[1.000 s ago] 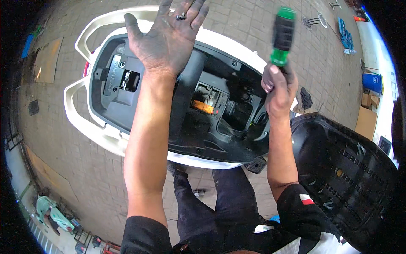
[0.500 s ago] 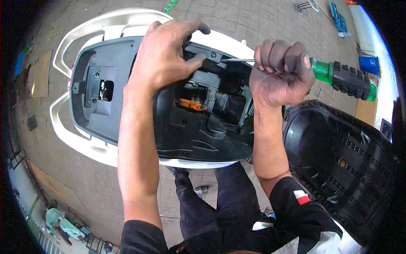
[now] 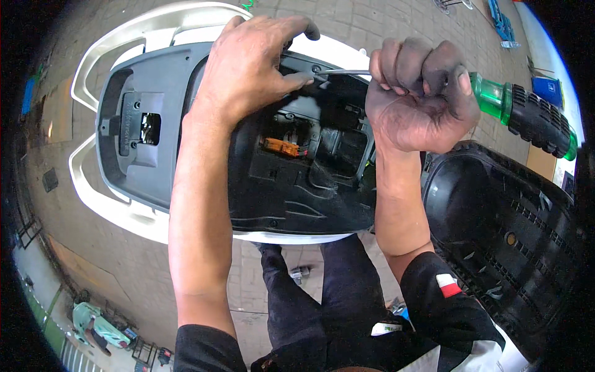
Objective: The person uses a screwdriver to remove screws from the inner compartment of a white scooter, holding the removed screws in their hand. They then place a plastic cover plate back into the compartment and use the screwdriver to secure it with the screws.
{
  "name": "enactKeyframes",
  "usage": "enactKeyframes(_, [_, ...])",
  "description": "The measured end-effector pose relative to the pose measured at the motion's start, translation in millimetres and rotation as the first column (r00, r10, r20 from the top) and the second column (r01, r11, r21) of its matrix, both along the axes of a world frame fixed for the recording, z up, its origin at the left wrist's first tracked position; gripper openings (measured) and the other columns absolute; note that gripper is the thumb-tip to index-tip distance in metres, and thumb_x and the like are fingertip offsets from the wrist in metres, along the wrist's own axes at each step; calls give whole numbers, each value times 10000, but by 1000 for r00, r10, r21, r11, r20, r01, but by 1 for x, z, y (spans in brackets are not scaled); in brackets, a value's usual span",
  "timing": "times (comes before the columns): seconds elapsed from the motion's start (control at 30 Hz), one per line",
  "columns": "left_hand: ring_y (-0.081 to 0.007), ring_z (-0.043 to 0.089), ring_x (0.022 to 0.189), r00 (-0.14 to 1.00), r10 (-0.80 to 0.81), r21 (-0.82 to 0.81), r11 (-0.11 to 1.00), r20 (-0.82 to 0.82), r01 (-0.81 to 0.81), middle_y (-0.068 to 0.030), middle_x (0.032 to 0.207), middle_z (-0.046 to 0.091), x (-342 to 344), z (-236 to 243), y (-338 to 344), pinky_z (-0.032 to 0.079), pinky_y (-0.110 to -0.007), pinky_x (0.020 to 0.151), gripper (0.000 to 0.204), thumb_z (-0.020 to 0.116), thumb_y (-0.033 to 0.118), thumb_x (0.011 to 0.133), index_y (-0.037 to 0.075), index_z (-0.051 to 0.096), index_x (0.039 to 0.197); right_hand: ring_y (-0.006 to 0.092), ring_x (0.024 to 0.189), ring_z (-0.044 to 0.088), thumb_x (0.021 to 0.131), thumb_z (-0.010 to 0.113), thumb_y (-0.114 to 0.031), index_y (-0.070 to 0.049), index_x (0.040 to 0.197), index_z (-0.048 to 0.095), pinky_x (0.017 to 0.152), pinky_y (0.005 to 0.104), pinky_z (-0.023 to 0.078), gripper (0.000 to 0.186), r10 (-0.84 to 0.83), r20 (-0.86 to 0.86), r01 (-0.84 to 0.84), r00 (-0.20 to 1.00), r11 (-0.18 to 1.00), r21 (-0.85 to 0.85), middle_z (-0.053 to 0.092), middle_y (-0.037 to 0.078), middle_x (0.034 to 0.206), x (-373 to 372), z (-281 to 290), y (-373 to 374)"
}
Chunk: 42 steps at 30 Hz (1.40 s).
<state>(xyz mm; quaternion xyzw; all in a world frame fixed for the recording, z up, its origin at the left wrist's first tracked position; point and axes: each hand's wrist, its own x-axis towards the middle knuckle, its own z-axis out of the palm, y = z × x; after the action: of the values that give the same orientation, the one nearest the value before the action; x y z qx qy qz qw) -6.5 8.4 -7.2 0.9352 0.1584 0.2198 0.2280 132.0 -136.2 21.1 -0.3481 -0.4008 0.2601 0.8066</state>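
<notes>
My right hand [image 3: 424, 102] is closed round a screwdriver whose green and black handle [image 3: 527, 115] sticks out to the right. Its metal shaft [image 3: 347, 72] points left, the tip at or very near a screw [image 3: 317, 69] by the far rim of a scooter's black under-seat compartment [image 3: 297, 214]; contact is hard to tell. Across the far rim lies my left hand [image 3: 251, 68], holding nothing visible, thumb stretched toward the screw and fingers bent over the edge. An orange part [image 3: 285, 147] sits inside the compartment.
The raised black seat [image 3: 496, 217] stands at the right, its underside showing. White grab rails [image 3: 83, 74] curve round the scooter's left end. My legs [image 3: 353, 279] are close to its near side. A blue bin [image 3: 546, 92] stands at far right.
The screwdriver tip has moved from just right of the screw to right by it. My right hand and the handle have shifted slightly right. My left hand keeps its pose.
</notes>
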Motion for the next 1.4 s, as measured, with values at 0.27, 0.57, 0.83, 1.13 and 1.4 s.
enactKeyframes(0.27, [-285, 651, 879, 1000, 5, -26, 1000, -16, -5, -76, 886, 673, 0, 0, 3, 474, -426, 830, 520, 876, 257, 641, 189, 681, 1118, 180, 580, 393, 861, 714, -419, -94, 656, 414, 618, 343, 332, 487, -25, 27, 27, 999, 997, -70, 367, 7, 591, -20, -10, -22])
enactKeyframes(0.57, [-279, 629, 964, 994, -106, 71, 992, 21, 105, -47, 916, 652, 0, -5, -2, 461, -428, 844, 323, 817, 233, 691, 172, 711, 991, 246, 604, 561, 1050, 445, -322, -51, 643, 454, 812, 497, 568, 489, -164, 499, 233, 851, 969, -80, 527, 105, 650, -50, -65, -48])
enactKeyframes(0.83, [-304, 619, 991, 975, -171, 98, 978, -138, 186, -67, 962, 629, 4, 0, -3, 477, -449, 860, 290, 783, 203, 727, 173, 709, 1005, 349, 874, 680, 1066, 444, -254, -11, 877, 572, 932, 525, 530, 334, -128, 601, 232, 789, 968, -98, 630, 158, 853, -36, -85, -46])
enactKeyframes(1.13, [-394, 626, 1089, 793, -501, -62, 856, -347, 513, -155, 1170, 669, 32, 18, 31, 501, -477, 931, 410, 757, 148, 782, 78, 660, 1174, 402, 1219, 614, 1043, 490, -160, -71, 1017, 608, 1018, 480, 494, 150, -19, 467, 202, 884, 917, -343, 631, 210, 1189, -44, -104, -66])
enactKeyframes(1.4, [-409, 613, 1119, 623, -566, -91, 775, -539, 625, -216, 1192, 662, 47, 39, 40, 489, -493, 969, 489, 712, 144, 797, 47, 605, 1263, 413, 1295, 566, 933, 579, -39, -58, 1005, 652, 1068, 492, 461, 104, -102, 432, 182, 896, 972, -147, 633, 189, 1257, -34, -100, -73])
